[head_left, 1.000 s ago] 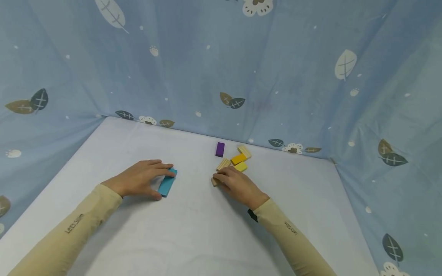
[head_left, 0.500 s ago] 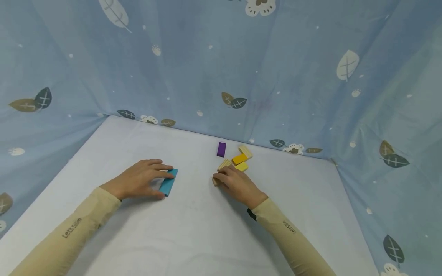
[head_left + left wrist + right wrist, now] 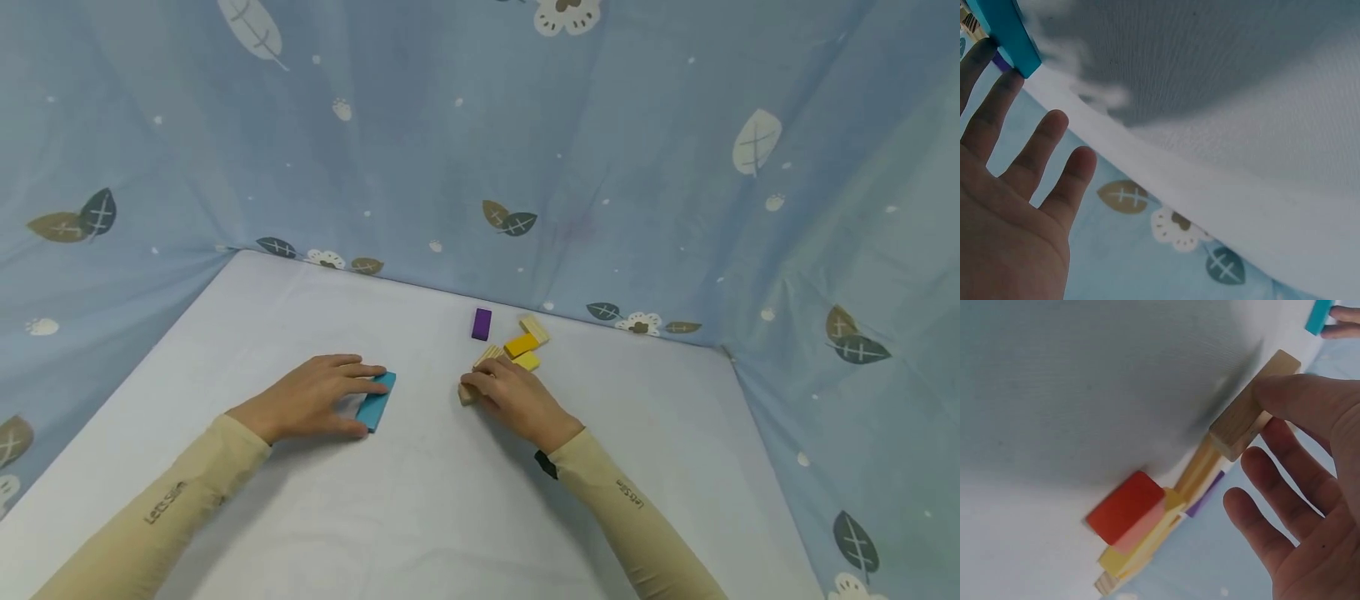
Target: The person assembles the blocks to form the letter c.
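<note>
Two blocks are being handled on the table (image 3: 420, 508): the blue block (image 3: 376, 407), well to the left of the loose group, and the wood block (image 3: 1240, 417), at that group's near edge; the blue block is touched by the left hand (image 3: 318, 402), its fingers spread wide, though whether it is gripped cannot be told; the wood block is pinched between thumb and fingers of the right hand (image 3: 521, 402); little appears to be done, since six are left unhandled: the striped block (image 3: 489, 355), purple block (image 3: 482, 324), orange block (image 3: 521, 346), yellow block (image 3: 528, 362), pale block (image 3: 535, 329) and red block (image 3: 1127, 509); the red block is hidden in the head view; the striped block is partly covered there; in the left wrist view the blue block is cut off and no thumb is shown; whether the wood block is lifted cannot be made out.
</note>
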Motion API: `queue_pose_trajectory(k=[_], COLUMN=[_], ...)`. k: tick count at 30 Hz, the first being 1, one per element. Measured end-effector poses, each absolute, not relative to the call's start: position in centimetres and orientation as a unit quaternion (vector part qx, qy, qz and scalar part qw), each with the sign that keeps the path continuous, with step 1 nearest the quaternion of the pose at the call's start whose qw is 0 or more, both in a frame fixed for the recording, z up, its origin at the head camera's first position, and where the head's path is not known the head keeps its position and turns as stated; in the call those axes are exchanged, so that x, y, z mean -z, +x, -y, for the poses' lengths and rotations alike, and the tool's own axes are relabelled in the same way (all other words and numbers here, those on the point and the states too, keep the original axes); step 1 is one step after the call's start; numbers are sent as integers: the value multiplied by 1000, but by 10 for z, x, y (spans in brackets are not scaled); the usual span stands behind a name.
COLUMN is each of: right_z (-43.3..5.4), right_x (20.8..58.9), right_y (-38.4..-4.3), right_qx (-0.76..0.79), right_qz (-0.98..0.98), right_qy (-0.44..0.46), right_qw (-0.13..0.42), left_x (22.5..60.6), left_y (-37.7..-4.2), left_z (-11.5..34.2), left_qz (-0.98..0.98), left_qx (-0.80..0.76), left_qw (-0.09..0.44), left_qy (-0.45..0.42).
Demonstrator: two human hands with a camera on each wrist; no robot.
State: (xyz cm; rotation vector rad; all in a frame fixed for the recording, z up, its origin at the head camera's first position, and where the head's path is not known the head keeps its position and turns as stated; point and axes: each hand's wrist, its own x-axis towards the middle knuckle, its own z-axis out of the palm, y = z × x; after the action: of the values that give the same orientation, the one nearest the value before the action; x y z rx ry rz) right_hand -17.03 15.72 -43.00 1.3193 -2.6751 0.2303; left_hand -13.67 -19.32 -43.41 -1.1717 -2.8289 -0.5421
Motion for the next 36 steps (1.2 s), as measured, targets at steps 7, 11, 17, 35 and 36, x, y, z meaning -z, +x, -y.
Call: queue_pose_trajectory(k=[7,11,17,35,36], right_z=[-152,-147,-134,-90,-89], right_x=[424,420,413,409,410], right_y=[-172,-173,-183,-207,-207], right_qx=[-128,-138,-143,-155,-156], right_qz=[873,871,875,870,869], right_qy=[454,454,453,467,468], right_qw=[125,128,90,34,34], left_x=[433,435,439,440,440], left_y=[-136,-135,-135,-138,-138], left_z=[194,196,198,198,197], left_qz=[912,914,914,913,912], left_qx=[163,164,165,172,173], left_qw=[47,48,41,19,18], left_qy=[-373,-369,-369,-371,-371])
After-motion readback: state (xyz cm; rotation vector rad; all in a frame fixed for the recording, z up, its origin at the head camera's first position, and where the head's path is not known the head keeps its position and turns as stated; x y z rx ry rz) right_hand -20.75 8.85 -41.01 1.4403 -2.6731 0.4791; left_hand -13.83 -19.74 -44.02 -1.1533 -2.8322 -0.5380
